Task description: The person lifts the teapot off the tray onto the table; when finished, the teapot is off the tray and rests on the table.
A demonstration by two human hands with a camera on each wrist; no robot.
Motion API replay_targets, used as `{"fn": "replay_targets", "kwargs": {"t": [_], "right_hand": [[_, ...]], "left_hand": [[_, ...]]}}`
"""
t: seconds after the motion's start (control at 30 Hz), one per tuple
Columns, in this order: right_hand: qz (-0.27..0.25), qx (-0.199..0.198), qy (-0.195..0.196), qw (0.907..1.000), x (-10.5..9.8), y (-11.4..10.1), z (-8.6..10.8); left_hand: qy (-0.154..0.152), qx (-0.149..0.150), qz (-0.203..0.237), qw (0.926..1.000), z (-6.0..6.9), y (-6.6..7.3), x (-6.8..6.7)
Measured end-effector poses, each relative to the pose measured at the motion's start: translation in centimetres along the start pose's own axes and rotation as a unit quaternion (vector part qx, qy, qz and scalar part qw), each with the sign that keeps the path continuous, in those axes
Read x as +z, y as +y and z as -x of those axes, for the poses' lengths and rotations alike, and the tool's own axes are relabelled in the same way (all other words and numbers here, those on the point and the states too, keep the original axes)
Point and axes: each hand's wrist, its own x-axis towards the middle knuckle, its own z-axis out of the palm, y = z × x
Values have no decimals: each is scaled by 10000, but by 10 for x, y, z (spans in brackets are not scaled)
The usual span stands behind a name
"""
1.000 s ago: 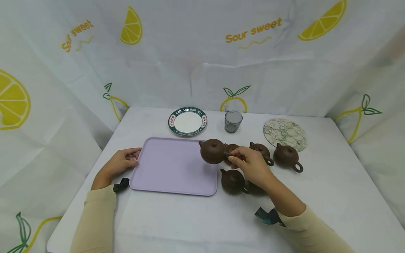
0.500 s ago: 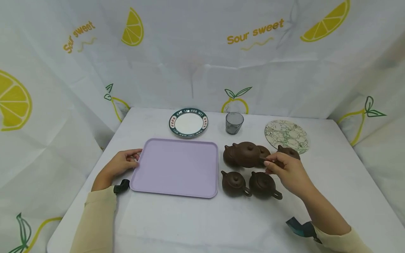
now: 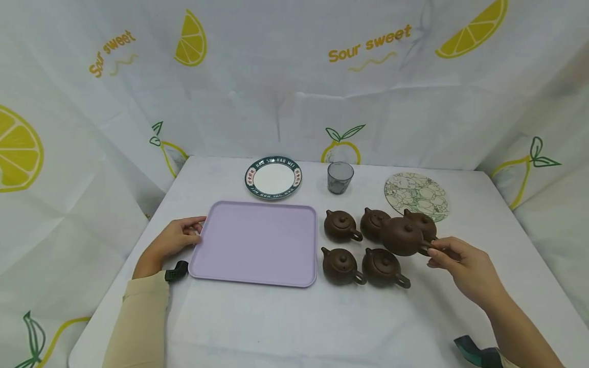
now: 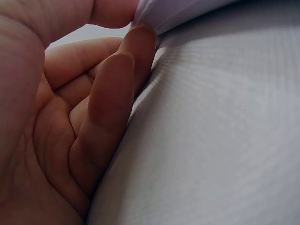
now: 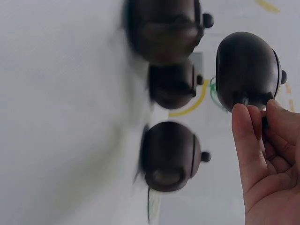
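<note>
My right hand pinches the handle of a dark brown teapot, which hangs above the table in front of other teapots. In the right wrist view the fingertips and thumb meet at the handle of the raised teapot. Several matching teapots stand on the table in two rows, handles turned toward the right. At the left, my left hand holds the left rim of a lilac tray; in the left wrist view its thumb and curled fingers meet the tray edge.
Behind the tray lies a plate with a green patterned rim. A grey glass stands at the back. A round patterned mat lies at the back right, close behind the teapots. White cloth covers the table and hangs behind it.
My right hand has carried the raised teapot rightward, from over the tray's right edge, past the other teapots, to the right end of the back row. The left hand stays at the tray.
</note>
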Motion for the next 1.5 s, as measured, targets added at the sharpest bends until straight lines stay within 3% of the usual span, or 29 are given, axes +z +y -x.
{"fn": "replay_targets", "kwargs": {"t": [0.23,0.33,0.47,0.6,0.87,0.97,1.23,1.33,1.5], "right_hand": [[7,318,-90,9995,-6,28,16],[-26,412,-101,9991,-7,36,22],[-79,540,-189,9983,-8,44,28],[-193,640,-323,9972,-6,52,34],[-602,665,-515,9946,0,63,40],[-622,661,-558,9943,0,64,40],[-502,713,-983,9913,-2,67,43],[-529,722,-1142,9894,-4,68,42],[-873,755,-1511,9818,-6,70,40]], "left_hand": [[16,93,-30,10000,0,-8,-2],[-11,80,-81,9999,5,4,-3],[-31,56,-17,10000,5,7,-4],[33,123,37,9999,1,-8,-4],[39,47,79,9999,3,-7,-6],[-17,32,102,9999,4,-3,-7],[-135,69,109,9998,12,26,-5],[-145,77,174,9997,10,21,-6],[-50,80,127,9999,2,0,-8]]}}
